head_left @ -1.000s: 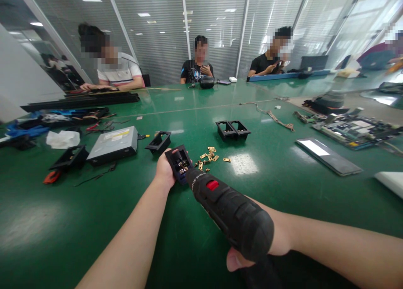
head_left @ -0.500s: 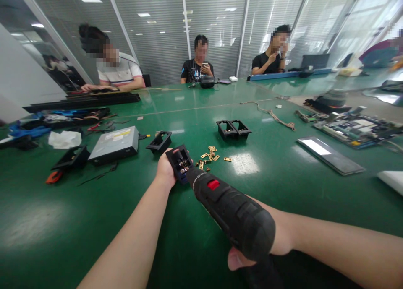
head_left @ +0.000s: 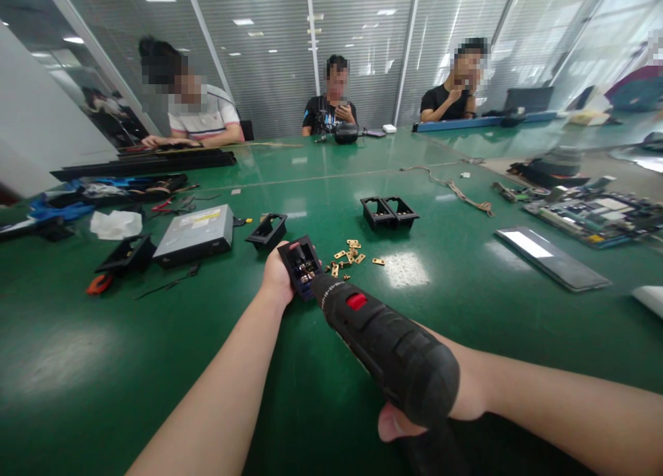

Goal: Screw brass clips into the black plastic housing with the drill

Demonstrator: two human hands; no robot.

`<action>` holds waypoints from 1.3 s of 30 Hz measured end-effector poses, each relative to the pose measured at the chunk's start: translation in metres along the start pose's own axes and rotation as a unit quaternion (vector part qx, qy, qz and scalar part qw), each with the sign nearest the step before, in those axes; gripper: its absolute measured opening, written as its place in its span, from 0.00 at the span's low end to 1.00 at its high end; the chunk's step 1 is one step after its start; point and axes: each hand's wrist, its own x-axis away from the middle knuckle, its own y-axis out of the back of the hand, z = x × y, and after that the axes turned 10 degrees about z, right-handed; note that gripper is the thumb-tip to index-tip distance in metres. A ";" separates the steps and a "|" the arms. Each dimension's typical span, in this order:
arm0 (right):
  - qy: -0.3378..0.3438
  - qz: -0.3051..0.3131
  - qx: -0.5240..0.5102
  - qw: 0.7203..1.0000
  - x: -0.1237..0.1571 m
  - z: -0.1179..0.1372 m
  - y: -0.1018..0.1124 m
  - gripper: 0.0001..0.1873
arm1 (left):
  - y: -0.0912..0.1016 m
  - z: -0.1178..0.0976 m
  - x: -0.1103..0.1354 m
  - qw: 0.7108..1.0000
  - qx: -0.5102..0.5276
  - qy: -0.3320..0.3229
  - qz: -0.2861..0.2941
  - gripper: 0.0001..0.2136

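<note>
My left hand grips a black plastic socket housing, tilted so its open side faces me; small brass-coloured metal parts show inside. A black cordless drill with a red switch is in my right hand, which wraps round its handle, mostly hidden below the body. The drill's front end points into the housing; its bit cannot be made out. Just beyond lie several small brass plates and screws. Behind my left hand stands another black housing, and a joined pair of black housings sits further right.
On the left are a metal disc drive, another black housing, white tissue and blue-handled tools. A grey flat device, a circuit board and a cord lie right. Several people sit across the green table.
The whole view has shifted slightly, so things appear a little further right. Both hands keep their grip, and the drill stays at the housing.
</note>
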 end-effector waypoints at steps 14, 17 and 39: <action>0.015 0.001 0.004 1.000 0.000 -0.005 -0.001 0.28 | -0.001 -0.001 0.001 1.000 0.008 0.004 0.000 0.13; 0.016 0.004 0.001 1.000 0.000 -0.004 -0.001 0.26 | -0.002 -0.001 0.002 1.000 0.009 0.000 -0.006 0.13; 0.014 -0.008 -0.007 1.000 -0.001 -0.006 -0.002 0.25 | 0.000 0.000 0.001 1.000 0.008 0.000 -0.002 0.13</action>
